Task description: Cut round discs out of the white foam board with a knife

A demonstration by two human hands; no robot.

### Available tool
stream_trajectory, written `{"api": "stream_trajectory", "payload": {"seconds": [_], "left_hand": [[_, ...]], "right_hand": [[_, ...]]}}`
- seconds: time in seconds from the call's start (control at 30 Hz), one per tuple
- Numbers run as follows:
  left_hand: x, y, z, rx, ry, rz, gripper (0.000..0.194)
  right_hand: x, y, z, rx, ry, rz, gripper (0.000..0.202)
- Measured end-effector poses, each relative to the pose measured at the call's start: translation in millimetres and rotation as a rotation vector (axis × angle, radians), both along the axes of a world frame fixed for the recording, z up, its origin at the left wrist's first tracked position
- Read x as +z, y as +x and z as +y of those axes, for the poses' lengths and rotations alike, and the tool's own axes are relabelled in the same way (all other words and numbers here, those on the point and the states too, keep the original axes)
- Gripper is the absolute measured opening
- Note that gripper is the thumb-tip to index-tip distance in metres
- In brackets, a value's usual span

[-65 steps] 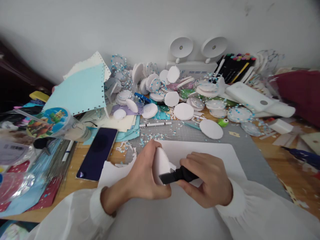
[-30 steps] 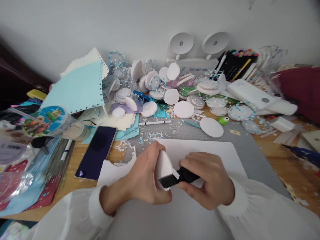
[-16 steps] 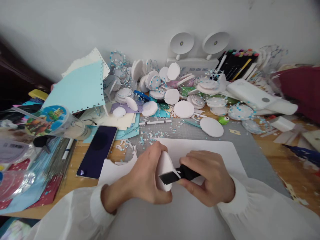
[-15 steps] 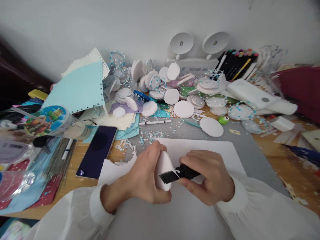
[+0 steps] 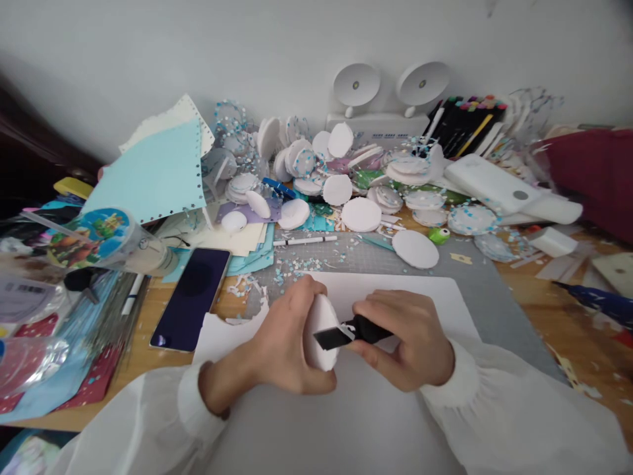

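Observation:
Wrapped round the sides of a thick white disc (image 5: 322, 314), my left hand (image 5: 287, 336) keeps it tilted up over a large white sheet (image 5: 425, 293). My right hand (image 5: 405, 336) grips the black handle of a cutter (image 5: 333, 338). The dark, wide blade lies against the disc's face and right edge. A small white shaving clings to the blade near the handle. The disc's lower left side is hidden behind my left hand.
A phone (image 5: 192, 300) lies left of the sheet, near a lidded cup (image 5: 109, 231). Beyond it are a loose white disc (image 5: 415, 249), a white pen (image 5: 305, 241), paper scraps and piled discs. A twin-headed lamp (image 5: 378, 125) stands by the wall.
My right hand and the cutter have shifted slightly up and left, with the blade a little higher on the disc. The view has moved slightly.

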State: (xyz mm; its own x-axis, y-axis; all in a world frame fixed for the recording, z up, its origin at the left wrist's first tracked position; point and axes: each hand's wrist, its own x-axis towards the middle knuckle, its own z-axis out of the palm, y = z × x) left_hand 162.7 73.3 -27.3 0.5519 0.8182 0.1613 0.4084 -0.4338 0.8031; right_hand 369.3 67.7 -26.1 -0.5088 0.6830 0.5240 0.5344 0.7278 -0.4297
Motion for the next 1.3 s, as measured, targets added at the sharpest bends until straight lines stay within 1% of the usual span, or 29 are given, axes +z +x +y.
{"api": "stream_trajectory", "payload": {"seconds": [0.07,0.17,0.23,0.3,0.37,0.43,0.5,0.57,0.63,0.7,0.87,0.93,1.0,1.07,1.13,1.2,1.3], "left_hand": [[1.9,-1.1,-1.1,-0.007,0.010,-0.006,0.062],[4.0,-3.8,-3.1,-0.059,0.050,-0.072,0.061],[2.9,-5.6,-3.1,-0.071,0.000,-0.133,0.059],[0.0,-6.4,-1.4,-0.099,-0.187,-0.248,0.056],[-2.6,-5.2,1.7,-0.170,-0.459,-0.461,0.054],[-2.5,-2.2,4.9,-0.210,-0.702,-0.683,0.060],[0.8,1.1,7.1,-0.187,-0.847,-0.794,0.065],[5.3,3.0,8.0,-0.157,-0.916,-0.841,0.067],[8.1,2.8,8.1,-0.139,-0.942,-0.879,0.069],[8.0,1.1,8.4,-0.124,-0.951,-0.894,0.070],[1.7,-3.2,8.6,-0.186,-0.998,-0.851,0.066],[0.2,-3.5,7.5,-0.179,-1.012,-0.845,0.064],[-0.9,-3.4,6.0,-0.134,-0.978,-0.865,0.063],[-2.0,-3.0,5.1,-0.076,-0.892,-0.898,0.062],[-3.6,-2.5,5.3,-0.028,-0.792,-0.924,0.065],[-5.5,-1.8,6.3,0.011,-0.726,-0.936,0.070],[-8.7,-0.7,8.0,0.032,-0.713,-0.936,0.074]], "right_hand": [[-5.1,7.8,6.3,-0.071,0.013,0.009,0.026],[-13.0,20.5,16.0,-0.272,0.040,0.024,0.022],[-15.4,24.0,19.0,-0.340,0.022,0.042,0.023],[-15.5,22.8,18.8,-0.362,0.000,0.047,0.025],[-14.6,19.6,17.3,-0.390,-0.009,0.046,0.025],[-14.0,17.3,16.1,-0.438,-0.011,0.056,0.024],[-14.1,16.8,15.8,-0.474,-0.006,0.074,0.023],[-14.6,17.5,15.9,-0.482,0.006,0.082,0.022],[-15.3,18.1,16.0,-0.475,0.015,0.083,0.020],[-16.0,18.2,15.8,-0.472,0.022,0.077,0.020],[-17.1,16.9,14.6,-0.472,0.055,0.057,0.020],[-17.2,16.4,13.9,-0.461,0.062,0.058,0.019],[-17.0,15.6,12.8,-0.447,0.072,0.059,0.018],[-16.5,14.3,10.9,-0.431,0.088,0.069,0.017],[-15.6,12.1,8.2,-0.401,0.105,0.090,0.015],[-14.2,9.1,5.1,-0.370,0.130,0.110,0.015],[-10.5,4.2,1.5,-0.311,0.199,0.096,0.018]]}}
